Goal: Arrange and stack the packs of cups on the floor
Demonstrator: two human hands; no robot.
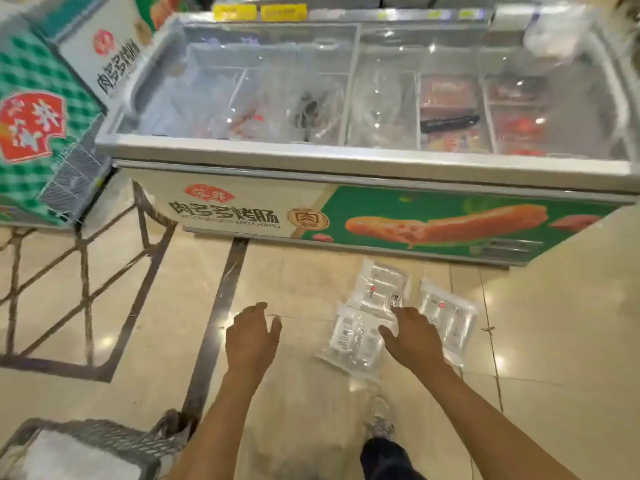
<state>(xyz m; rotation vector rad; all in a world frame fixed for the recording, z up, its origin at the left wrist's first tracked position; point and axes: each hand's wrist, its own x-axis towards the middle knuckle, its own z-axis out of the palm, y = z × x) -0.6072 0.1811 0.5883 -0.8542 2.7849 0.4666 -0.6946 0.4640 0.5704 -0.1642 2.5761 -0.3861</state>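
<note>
Three clear plastic packets with white labels lie on the tiled floor in front of a chest freezer (346, 168): a near one (353, 344), a far one (379, 289) and a right one (450, 313). My right hand (412, 337) hovers over them with fingers loosely spread, holding nothing; whether it touches a packet I cannot tell. My left hand (251, 336) hangs open over bare floor to the left of the packets, holding nothing.
The freezer has sliding glass lids and packaged goods inside, mostly on its right side. A second freezer (45, 133) with a green check pattern stands at the left. A wire basket (90, 441) sits at the lower left. My shoe (381, 420) is below the packets.
</note>
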